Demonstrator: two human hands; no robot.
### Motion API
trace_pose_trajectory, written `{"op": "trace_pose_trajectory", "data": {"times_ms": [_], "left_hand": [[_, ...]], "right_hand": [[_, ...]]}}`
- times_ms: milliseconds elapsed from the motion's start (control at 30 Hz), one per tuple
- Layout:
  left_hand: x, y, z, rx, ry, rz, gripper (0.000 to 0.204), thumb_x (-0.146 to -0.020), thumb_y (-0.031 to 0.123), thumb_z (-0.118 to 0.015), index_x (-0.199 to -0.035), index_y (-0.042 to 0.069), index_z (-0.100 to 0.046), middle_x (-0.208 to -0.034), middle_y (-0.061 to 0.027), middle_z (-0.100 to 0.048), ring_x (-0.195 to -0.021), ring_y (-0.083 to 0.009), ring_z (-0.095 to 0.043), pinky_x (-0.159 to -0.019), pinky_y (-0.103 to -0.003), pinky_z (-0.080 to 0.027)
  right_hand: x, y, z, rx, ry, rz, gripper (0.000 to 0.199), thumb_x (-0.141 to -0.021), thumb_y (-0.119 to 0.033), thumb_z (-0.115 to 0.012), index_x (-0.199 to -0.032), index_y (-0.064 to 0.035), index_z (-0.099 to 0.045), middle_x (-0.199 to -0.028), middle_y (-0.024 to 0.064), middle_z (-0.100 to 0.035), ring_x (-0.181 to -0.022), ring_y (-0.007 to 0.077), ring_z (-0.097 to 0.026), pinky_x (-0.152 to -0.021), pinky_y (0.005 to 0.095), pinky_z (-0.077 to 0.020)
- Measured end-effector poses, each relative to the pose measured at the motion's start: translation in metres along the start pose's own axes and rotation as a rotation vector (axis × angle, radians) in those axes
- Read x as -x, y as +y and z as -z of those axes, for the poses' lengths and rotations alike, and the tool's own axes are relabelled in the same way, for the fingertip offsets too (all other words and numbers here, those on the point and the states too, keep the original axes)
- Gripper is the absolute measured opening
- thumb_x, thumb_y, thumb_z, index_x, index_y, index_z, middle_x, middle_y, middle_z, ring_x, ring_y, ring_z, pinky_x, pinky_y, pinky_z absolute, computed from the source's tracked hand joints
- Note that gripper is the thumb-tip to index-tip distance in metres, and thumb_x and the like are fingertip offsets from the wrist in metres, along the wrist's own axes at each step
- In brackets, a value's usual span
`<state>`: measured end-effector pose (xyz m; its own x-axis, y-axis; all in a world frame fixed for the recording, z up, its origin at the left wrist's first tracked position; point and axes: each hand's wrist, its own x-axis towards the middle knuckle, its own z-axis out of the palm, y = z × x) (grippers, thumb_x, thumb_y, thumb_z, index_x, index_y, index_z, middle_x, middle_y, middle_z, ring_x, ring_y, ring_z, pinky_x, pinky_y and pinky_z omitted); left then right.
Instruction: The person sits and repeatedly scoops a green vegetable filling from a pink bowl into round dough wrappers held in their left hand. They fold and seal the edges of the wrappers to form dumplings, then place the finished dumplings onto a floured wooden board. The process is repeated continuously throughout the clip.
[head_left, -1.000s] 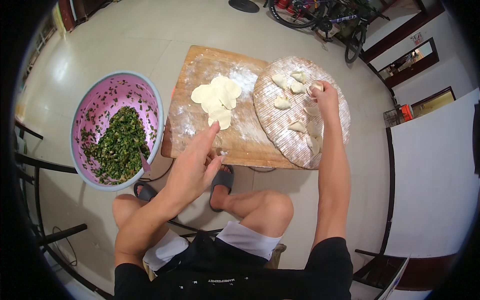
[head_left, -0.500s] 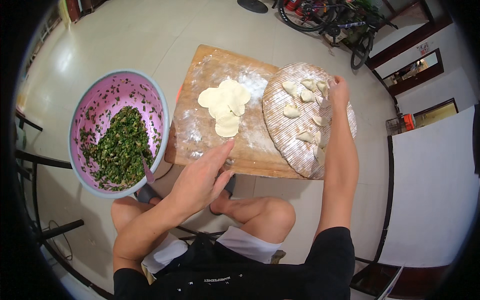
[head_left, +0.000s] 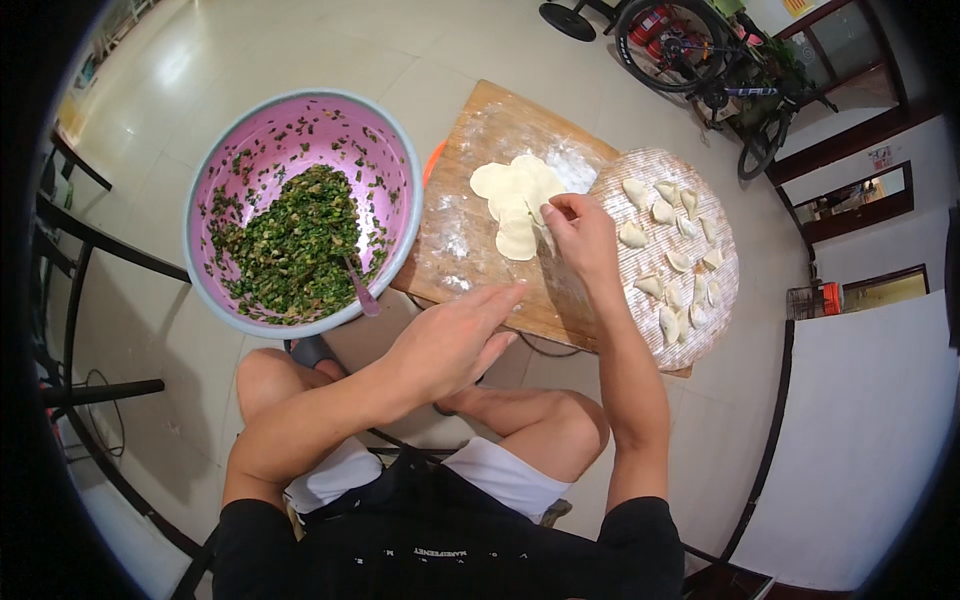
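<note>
Several round, pale dumpling wrappers (head_left: 516, 240) lie overlapping on a floured wooden board (head_left: 455, 215). My right hand (head_left: 585, 240) is at their right edge, thumb and forefinger drawn together; whether a wrapper is between them is hidden. My left hand (head_left: 450, 335) hovers by the board's near edge, fingers stretched out, thumb apart, holding nothing. To the right, a round ridged tray (head_left: 715, 290), dusted with flour, carries several folded dumplings (head_left: 632, 235). On the left stands a pink bowl (head_left: 225, 180) of chopped green filling (head_left: 290, 245), with a spoon (head_left: 364, 292) leaning in it.
Dark metal bars (head_left: 110, 240) stand left of the bowl. My knees (head_left: 560, 435) are just below the board. A bicycle (head_left: 715, 75) is parked at the far right, and a white panel (head_left: 840, 440) stands to the right.
My right hand has come left from the dumplings on the tray to the wrappers. The view has shifted, so bowl and board appear farther right. My left hand remains outstretched near the board's edge.
</note>
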<state>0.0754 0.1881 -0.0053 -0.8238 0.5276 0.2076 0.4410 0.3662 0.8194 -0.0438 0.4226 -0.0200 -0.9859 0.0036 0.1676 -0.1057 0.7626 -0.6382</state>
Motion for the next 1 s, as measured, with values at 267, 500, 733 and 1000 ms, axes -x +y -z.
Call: {"op": "trace_pose_trajectory", "data": {"times_ms": [267, 500, 733, 1000], "left_hand": [[0.009, -0.004, 0.012, 0.026, 0.038, -0.015, 0.052, -0.093, 0.012, -0.064, -0.142, 0.001, -0.047, -0.135, -0.0204, -0.057, -0.109, -0.0397, -0.063, -0.09, -0.044, -0.054], [0.011, 0.0, 0.017, 0.061, 0.025, 0.001, 0.051, -0.093, 0.011, -0.064, -0.141, 0.002, -0.048, -0.134, -0.0203, -0.058, -0.108, -0.0401, -0.063, -0.09, -0.044, -0.054], [0.007, 0.0, 0.016, 0.208, 0.017, 0.041, 0.05, -0.096, 0.012, -0.062, -0.143, 0.001, -0.049, -0.129, -0.0176, -0.061, -0.096, -0.0295, -0.068, -0.086, -0.037, -0.055], [0.003, 0.021, 0.037, 1.018, 0.144, 0.216, 0.047, -0.108, 0.02, -0.046, -0.149, -0.003, -0.04, -0.14, -0.0141, -0.057, -0.112, -0.0178, -0.063, -0.093, -0.032, -0.052]], "right_hand": [[-0.01, 0.014, -0.021, 0.073, -0.008, -0.016, 0.033, -0.085, -0.021, -0.074, -0.106, 0.0042, -0.072, -0.087, 0.0171, -0.071, -0.08, 0.0221, -0.069, -0.077, 0.033, -0.0534], [-0.014, 0.037, -0.022, -0.37, 0.068, -0.293, 0.024, -0.095, -0.019, -0.065, -0.103, 0.0018, -0.072, -0.089, 0.0105, -0.073, -0.074, 0.019, -0.066, -0.072, 0.0305, -0.0526], [-0.006, 0.025, 0.01, -1.309, -0.006, -0.404, 0.029, -0.102, -0.02, -0.054, -0.122, -0.0005, -0.061, -0.112, 0.0117, -0.07, -0.097, 0.0256, -0.07, -0.075, 0.0322, -0.0569], [0.019, -0.045, 0.025, -1.301, -0.244, -0.119, 0.025, -0.103, -0.018, -0.053, -0.116, 0.0013, -0.061, -0.109, 0.0144, -0.071, -0.097, 0.0242, -0.071, -0.083, 0.035, -0.058]]}}
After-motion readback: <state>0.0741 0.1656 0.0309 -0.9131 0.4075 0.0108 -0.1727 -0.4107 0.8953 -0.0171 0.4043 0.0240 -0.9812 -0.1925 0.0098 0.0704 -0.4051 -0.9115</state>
